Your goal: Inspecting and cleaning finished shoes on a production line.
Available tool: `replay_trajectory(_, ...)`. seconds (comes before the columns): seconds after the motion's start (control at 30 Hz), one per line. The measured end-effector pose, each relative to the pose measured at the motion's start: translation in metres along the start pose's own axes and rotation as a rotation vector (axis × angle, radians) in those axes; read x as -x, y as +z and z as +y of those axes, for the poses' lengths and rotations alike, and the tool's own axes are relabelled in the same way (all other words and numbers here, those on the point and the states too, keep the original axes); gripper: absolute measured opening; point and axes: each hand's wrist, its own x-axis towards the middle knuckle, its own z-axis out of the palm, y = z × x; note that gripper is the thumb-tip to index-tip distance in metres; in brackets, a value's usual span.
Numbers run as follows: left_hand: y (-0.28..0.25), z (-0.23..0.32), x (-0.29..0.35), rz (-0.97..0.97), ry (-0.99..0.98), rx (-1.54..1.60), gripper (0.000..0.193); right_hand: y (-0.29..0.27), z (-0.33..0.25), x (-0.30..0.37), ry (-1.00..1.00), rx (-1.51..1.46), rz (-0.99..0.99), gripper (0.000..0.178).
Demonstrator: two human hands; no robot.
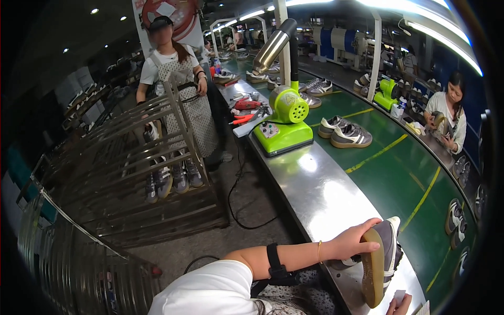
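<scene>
A grey sneaker with white stripes and a gum-coloured sole is tilted on its side above the metal bench. My left hand is closed on it, with the thumb and fingers round the upper end of the sole. Low in the picture, my right hand pinches a small white piece, perhaps paper or cloth; the picture's edge cuts off most of this hand. Part of another dark shoe shows on the bench behind my left wrist.
A green blower with a metal nozzle stands on the bench. Beside it, a green conveyor carries pairs of sneakers. To the left, a metal rack holds shoes; one person stands behind it. Another person sits across the conveyor.
</scene>
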Motion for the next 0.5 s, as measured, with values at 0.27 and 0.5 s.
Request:
replay_trajectory(0.27,-0.016,0.001,0.002,0.108,-0.081,-0.016,0.070,0.010,-0.007,-0.006,-0.188,-0.359,0.012,0.029)
replay_trajectory(0.5,-0.020,-0.007,0.008,0.001,-0.051,0.088,0.079,0.042,-0.017,-0.013,-0.311,-0.421,0.192,0.031)
